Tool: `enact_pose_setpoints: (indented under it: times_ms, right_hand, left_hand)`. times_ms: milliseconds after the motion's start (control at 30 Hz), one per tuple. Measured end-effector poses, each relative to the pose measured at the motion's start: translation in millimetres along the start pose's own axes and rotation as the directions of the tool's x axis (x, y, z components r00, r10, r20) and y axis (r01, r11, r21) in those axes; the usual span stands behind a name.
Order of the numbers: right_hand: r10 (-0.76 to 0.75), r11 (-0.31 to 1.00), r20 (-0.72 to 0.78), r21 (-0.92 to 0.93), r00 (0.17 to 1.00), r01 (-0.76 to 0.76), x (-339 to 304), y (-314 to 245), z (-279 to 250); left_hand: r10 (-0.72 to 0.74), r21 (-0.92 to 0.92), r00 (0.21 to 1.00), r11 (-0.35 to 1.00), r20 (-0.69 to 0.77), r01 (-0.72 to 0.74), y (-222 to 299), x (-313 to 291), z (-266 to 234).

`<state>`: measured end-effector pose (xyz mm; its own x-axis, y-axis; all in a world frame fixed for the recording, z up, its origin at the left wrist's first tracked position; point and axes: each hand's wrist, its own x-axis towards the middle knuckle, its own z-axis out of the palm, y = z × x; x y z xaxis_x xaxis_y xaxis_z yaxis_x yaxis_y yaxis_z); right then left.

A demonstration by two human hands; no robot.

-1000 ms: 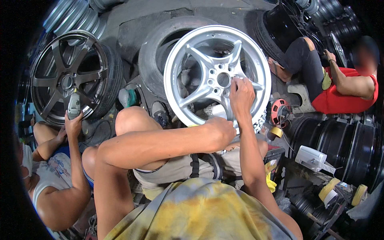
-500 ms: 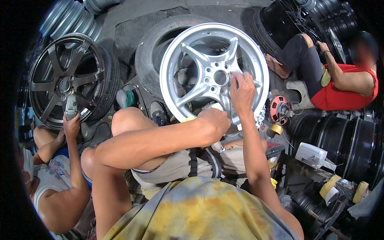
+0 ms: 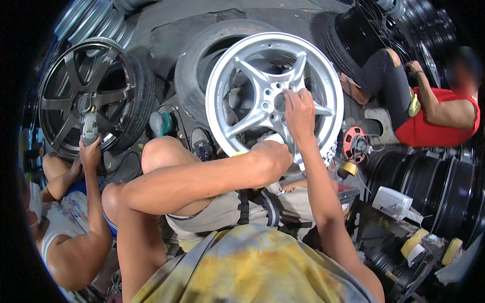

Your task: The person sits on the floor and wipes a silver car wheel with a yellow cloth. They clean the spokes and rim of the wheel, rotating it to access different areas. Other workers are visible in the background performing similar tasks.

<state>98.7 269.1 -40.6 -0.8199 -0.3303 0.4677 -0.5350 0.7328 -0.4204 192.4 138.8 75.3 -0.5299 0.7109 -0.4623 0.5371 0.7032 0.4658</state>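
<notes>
A silver alloy wheel rim (image 3: 213, 96) stands tilted in front of me, its spokes facing me. My right hand (image 3: 301, 113) is at the hub, fingers bent and pressed together beside the lug holes. Whatever lies under those fingertips is hidden. Curled into a fist, my left hand (image 3: 273, 160) rests at the rim's lower edge. A white piece (image 3: 274, 138) shows just above its knuckles, and a bit of yellow peeks out by the wrist. I cannot make out what the fist holds.
Behind the rim lies a worn tyre (image 3: 189, 76). At left a co-worker holds a power tool (image 3: 90, 126) to a dark multi-spoke wheel (image 3: 50, 104). A green-grey tool (image 3: 161, 123) lies between us. On the right are a red reel (image 3: 353, 144), black rims (image 3: 429, 187) and a seated person in red.
My right hand has shifted slightly left and up across the hub, its fingers lower over the lug holes. My left fist stays at the lower edge. The whole view has shifted a little.
</notes>
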Motion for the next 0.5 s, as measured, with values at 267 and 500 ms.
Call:
enact_pose_setpoints:
  times_ms: [267, 500]
  right_hand:
    - [0.001, 1.0, -0.046, 0.007, 0.999, -0.001, 10, 1, 7]
    - [0.013, 1.0, -0.043, -0.003, 0.999, -0.014, 17, -2, 6]
  left_hand:
    - [-0.006, 0.011, 1.0, 1.0, 0.002, 0.006, -3, 3, 3]
    - [0.011, -0.012, 0.999, 1.0, -0.036, -0.011, 4, -1, 2]
